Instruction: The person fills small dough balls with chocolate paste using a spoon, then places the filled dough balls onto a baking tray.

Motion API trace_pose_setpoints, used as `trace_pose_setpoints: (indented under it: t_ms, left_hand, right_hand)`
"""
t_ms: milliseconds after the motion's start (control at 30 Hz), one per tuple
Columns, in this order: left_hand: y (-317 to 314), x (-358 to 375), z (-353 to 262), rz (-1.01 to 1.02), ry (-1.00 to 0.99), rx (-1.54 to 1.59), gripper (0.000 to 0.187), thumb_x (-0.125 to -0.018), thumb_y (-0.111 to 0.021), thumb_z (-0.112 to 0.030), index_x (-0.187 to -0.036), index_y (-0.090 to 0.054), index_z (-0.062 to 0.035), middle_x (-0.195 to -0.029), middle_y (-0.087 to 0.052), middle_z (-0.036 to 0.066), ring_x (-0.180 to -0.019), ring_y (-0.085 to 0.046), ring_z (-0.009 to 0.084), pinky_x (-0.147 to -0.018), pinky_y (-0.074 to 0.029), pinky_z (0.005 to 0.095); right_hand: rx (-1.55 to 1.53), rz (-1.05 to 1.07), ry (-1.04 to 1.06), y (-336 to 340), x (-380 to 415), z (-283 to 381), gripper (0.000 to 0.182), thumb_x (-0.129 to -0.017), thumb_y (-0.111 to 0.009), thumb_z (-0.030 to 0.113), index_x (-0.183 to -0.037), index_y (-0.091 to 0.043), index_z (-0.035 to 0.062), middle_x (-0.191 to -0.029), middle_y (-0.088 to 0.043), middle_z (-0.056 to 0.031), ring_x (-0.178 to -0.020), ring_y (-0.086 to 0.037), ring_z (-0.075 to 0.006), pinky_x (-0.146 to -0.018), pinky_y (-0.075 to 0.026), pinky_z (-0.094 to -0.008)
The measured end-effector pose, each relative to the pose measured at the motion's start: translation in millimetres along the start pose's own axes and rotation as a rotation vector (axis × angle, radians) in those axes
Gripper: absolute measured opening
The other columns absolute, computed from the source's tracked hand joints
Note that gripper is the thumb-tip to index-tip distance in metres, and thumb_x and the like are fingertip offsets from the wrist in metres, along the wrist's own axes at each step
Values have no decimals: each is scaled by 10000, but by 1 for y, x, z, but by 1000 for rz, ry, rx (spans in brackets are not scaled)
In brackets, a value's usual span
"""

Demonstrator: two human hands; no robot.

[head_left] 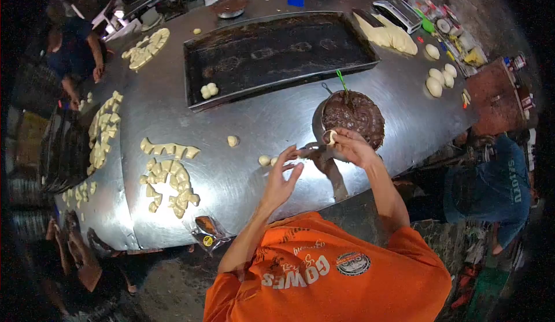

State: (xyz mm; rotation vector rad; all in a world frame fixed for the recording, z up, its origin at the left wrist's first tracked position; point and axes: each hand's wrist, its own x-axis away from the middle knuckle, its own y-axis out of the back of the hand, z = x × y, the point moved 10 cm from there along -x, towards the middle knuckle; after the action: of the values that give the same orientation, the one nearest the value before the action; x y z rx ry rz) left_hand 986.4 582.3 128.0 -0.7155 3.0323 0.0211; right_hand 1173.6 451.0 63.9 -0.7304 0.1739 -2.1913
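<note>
My right hand (354, 147) is closed around a small pale piece of dough (331, 137), its fingers over the near left side of a bowl. Dark brown filling (361, 119) fills this bowl, and a green-handled utensil (342, 80) stands in it. My left hand (282, 178) is beside it to the left, fingers apart and nothing visible in it. Small dough balls (265, 161) lie just beyond its fingers, partly hidden. One more dough ball (233, 141) sits farther left on the metal table (231, 189).
A dark rectangular tray (277, 53) holds several dough balls at its left corner. Cut dough pieces (173, 177) lie left. Larger dough balls (435, 86), a dough slab (393, 37) and a scale (398, 14) are right. Other people stand around the table. A packet (208, 232) lies at the near edge.
</note>
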Motion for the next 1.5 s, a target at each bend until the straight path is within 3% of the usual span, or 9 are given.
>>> trace_pose_setpoints:
  t_ms: [200,367,500,700,867,1033,1133,1200,1500]
  left_hand:
    - [3,-15,5,-61,49,186,544,-1009,-565,-164,-1482,-332,-31,-1222,-629,115,-1092,-579,167,-968,-444,309]
    - [40,2,20,-217,164,819,538,-992,-606,-165,-1466,-378,-48,-1117,-639,48,-972,-625,148,-876,-500,312]
    - [69,10,-6,-256,147,824,557,-1027,-530,-313,-1491,-342,-70,-1182,-619,87,-1045,-617,166,-856,-530,329]
    - [80,21,-70,-204,-31,538,588,-1046,-476,-259,-1551,-233,-80,-1253,-571,164,-1149,-580,214,-958,-515,347]
    - [78,42,-103,-202,-95,-124,569,-1009,-520,-117,-1530,-305,-46,-1284,-559,169,-1143,-575,244,-975,-465,354]
    - [63,60,-126,-231,-317,-631,466,-997,-544,-112,-1446,-452,-30,-1259,-581,160,-1119,-586,242,-955,-477,350]
    - [83,60,-84,-328,-184,-344,452,-996,-573,-146,-1422,-479,-29,-1226,-598,139,-1099,-593,216,-946,-491,340]
    - [92,60,-33,-396,82,426,383,-997,-582,-145,-1355,-535,-18,-1177,-615,108,-1088,-589,179,-934,-506,331]
    - [120,77,-46,-535,-160,242,235,-988,-588,-109,-1178,-595,30,-1235,-593,117,-1123,-583,173,-988,-478,304]
  right_hand:
    - [-541,229,-115,-99,30,-20,268,-970,-597,101,-1228,-557,38,-1170,-653,-129,-1032,-645,-233,-870,-528,-375]
    - [-432,287,-79,-142,33,-30,286,-971,-606,102,-1243,-551,35,-1194,-637,-133,-1057,-640,-218,-905,-538,-352]
    - [-407,283,19,-182,48,1,398,-959,-606,35,-1337,-494,-15,-1235,-608,-144,-1108,-618,-202,-964,-508,-320]
    - [827,44,845,-213,82,73,365,-879,-660,-47,-1234,-664,39,-1138,-610,-142,-1054,-635,-216,-876,-530,-297]
    - [1088,176,1010,-240,94,91,220,-813,-716,-22,-1030,-706,15,-1174,-530,-121,-870,-615,-248,-742,-525,-332]
    - [868,219,782,-244,80,85,194,-818,-733,6,-999,-669,-18,-1104,-581,-136,-898,-634,-268,-760,-527,-357]
    - [906,225,895,-250,80,80,175,-844,-707,-5,-1017,-681,-13,-941,-666,-106,-909,-649,-252,-764,-536,-350]
    - [841,258,884,-258,81,73,185,-844,-711,7,-1027,-688,-11,-966,-661,-112,-911,-649,-255,-770,-533,-354]
    - [841,225,740,-281,70,67,173,-873,-704,40,-1031,-682,-27,-991,-666,-125,-829,-663,-208,-699,-529,-321]
